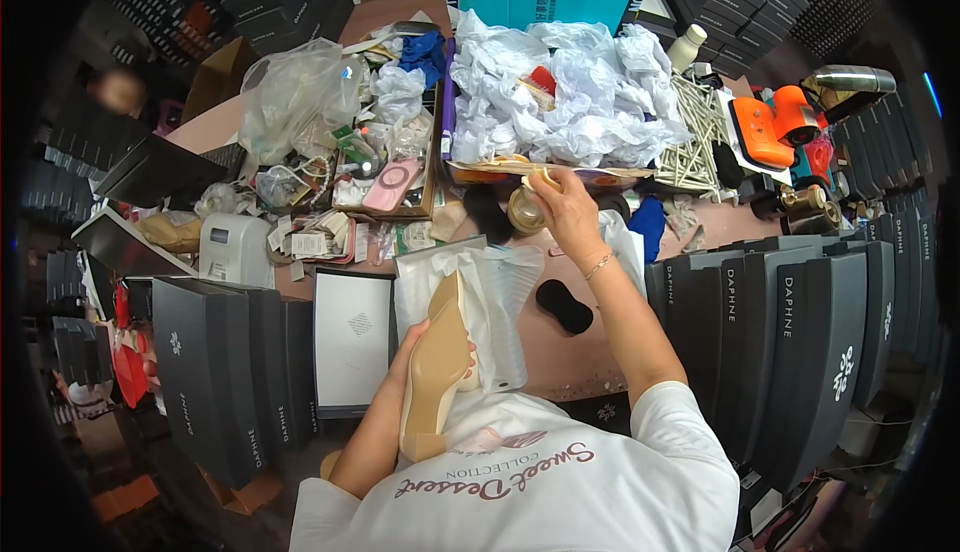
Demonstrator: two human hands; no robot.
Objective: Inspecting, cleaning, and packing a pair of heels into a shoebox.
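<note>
My left hand (pixel 408 350) is wrapped round a beige shoe (pixel 438 367), its tan sole turned up toward me. Another tan shoe part (pixel 444 292) shows just beyond it, against white tissue paper (pixel 415 277). At the far side of the table, my right hand (pixel 570 214) has its fingers closed on a small pale yellowish piece too small to name. Directly under those fingers stands a round glass jar (pixel 525 214) with something amber-coloured in it; whether the piece touches the jar I cannot tell. A black oval pad (pixel 564 307) lies on the pink tabletop near my right forearm.
A box of crumpled white paper (pixel 560 102) stands at the back. Left of it are a pink phone (pixel 393 185), plastic bags and clutter. Dark shoe boxes (pixel 765 322) rise at right, more (pixel 220 372) at left, beside an open white-lined box (pixel 352 337). White sticks (pixel 692 142) lie back right.
</note>
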